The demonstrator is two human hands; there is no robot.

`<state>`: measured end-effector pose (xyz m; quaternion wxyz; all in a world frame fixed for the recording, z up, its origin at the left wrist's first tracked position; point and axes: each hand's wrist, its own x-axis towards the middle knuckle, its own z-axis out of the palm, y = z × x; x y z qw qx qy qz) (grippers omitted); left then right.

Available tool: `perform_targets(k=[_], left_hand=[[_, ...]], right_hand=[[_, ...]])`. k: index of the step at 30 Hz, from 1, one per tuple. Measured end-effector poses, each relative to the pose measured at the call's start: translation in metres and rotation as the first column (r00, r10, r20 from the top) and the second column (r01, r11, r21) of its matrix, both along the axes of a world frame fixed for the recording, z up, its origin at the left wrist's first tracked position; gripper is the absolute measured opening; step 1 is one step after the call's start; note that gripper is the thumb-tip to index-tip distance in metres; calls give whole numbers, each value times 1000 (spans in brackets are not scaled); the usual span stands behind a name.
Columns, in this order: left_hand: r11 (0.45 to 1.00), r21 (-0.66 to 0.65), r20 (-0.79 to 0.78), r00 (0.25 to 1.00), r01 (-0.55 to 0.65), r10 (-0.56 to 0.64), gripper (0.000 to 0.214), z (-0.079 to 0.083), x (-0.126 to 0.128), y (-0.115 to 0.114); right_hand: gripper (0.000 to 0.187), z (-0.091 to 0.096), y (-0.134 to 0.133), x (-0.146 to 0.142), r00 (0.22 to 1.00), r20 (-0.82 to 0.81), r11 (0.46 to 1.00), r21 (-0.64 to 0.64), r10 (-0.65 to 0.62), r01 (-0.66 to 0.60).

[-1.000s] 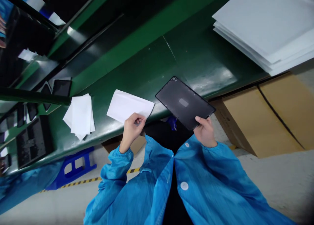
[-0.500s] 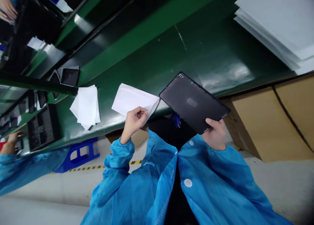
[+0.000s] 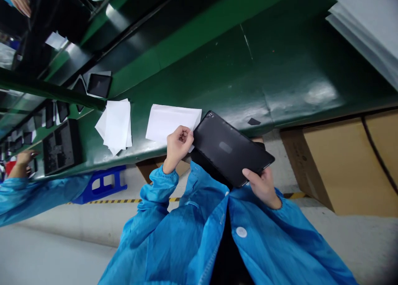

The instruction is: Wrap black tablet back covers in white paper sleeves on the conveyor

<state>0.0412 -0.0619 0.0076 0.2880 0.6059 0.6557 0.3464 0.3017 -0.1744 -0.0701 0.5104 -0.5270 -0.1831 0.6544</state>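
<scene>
Left hand [image 3: 178,146] pinches white bag [image 3: 169,121]; right hand [image 3: 264,185] grips black tablet [image 3: 228,148] at its corner, over green bench [image 3: 248,69].

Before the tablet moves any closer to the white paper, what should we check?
1. Left hand pinches the white paper: ok.
2. Right hand grips the tablet at its near edge: ok.
3. Tablet's far corner sits right beside the paper's edge: ok.
4. Paper is a pocket with an open mouth: cannot tell.
5. Tablet's screen is unmarked: cannot tell, only its dark back shows.
</scene>
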Motion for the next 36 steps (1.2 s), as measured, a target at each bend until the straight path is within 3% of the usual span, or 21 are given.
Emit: perform_targets(k=[3, 8, 12, 15, 17, 20, 23, 27, 30, 33, 36], left_hand=[[998, 34, -19, 999, 47, -47, 19, 3, 2, -2], [977, 14, -110, 971, 214, -212, 15, 16, 5, -9], [909, -5, -139, 900, 417, -414, 16, 30, 13, -16], [838, -39, -107, 831, 545, -545, 18, 39, 20, -21], [813, -33, -89, 808, 582, -582, 18, 43, 23, -23], [820, -26, -58, 818, 572, -572, 17, 43, 25, -25], [811, -54, -5, 812, 582, -583, 19, 40, 27, -29], [726, -74, 42, 729, 684, -683, 22, 27, 35, -34], [750, -33, 57, 750, 661, -659, 21, 21, 38, -36], [773, 20, 235, 749, 634, -620, 20, 19, 35, -44], [711, -68, 472, 650, 700, -595, 23, 3, 25, -62]], right_hand=[[63, 8, -1, -3, 997, 62, 999, -1, 51, -51], [44, 22, 13, -5, 982, 96, 983, 69, 164, -171], [44, 27, 24, -14, 944, -10, 943, 41, 331, -330], [48, 31, 32, -27, 899, -122, 907, 101, 420, -409], [49, 33, 36, -34, 875, -172, 890, 148, 452, -431], [50, 32, 39, -39, 860, -173, 875, 156, 480, -457], [49, 24, 41, -40, 873, -124, 881, 122, 471, -458], [51, 9, 45, -44, 944, 35, 940, 83, 329, -330], [53, 1, 47, -48, 952, 132, 957, 50, 276, -285], [51, -4, 48, -49, 944, 181, 959, 12, 277, -283], [41, -3, 49, -50, 939, 226, 962, 31, 258, -271]])
